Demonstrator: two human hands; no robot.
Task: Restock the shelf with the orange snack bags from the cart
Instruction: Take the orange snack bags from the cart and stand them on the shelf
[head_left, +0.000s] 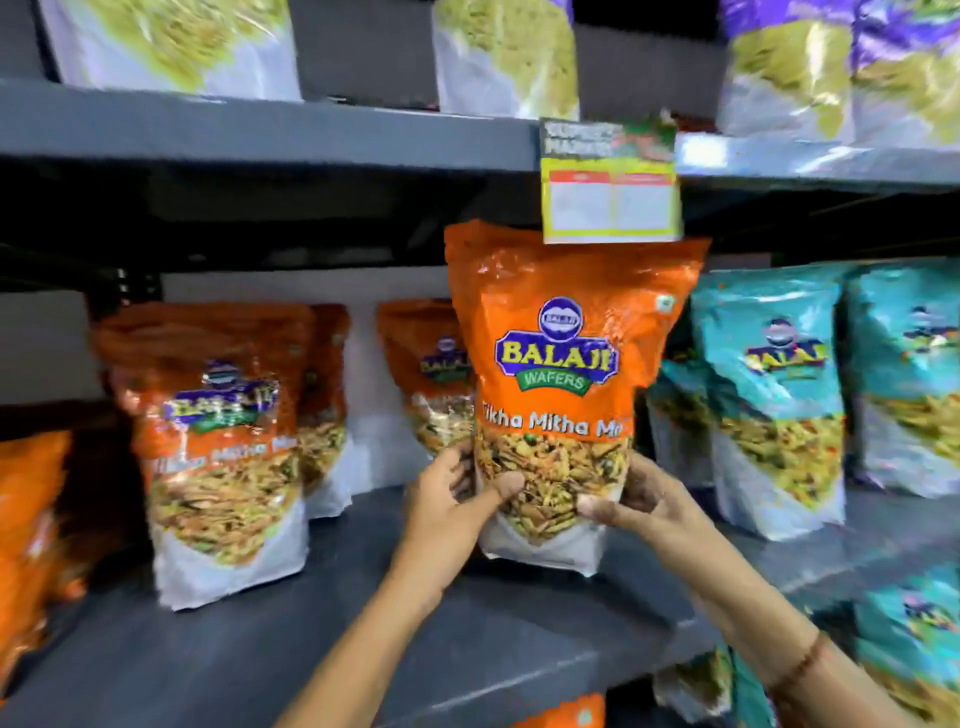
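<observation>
Orange snack bag (556, 384) stands upright at the middle of the dark grey shelf (291, 639), gripped low down on both sides. Left hand (457, 499) comes up from below with the forearm slanting toward the right; its thumb lies across the clear window at the bag's front and its fingers curl round the bag's left edge. Right hand (644, 504) reaches in from the lower right, thumb pressed on the front near the bottom corner and fingers wrapped behind the right edge — both hands are closed firmly on the bag. A thread band (802, 660) circles the right wrist. Whether the bag's white base touches the shelf board or sits just above it cannot be told.

The bag's top edge reaches a yellow price tag (610, 200) hanging from the shelf above and overlaps its lower border. To the left stand more orange bags — a front orange bag (218, 447) near the shelf edge, and a rear orange bag (426, 364) partly hidden behind the held one. Just beside it on the right stand teal bags (769, 395) in a row. On the upper shelf sit purple-and-white bags (810, 67). The picture is blurred toward its edges.
</observation>
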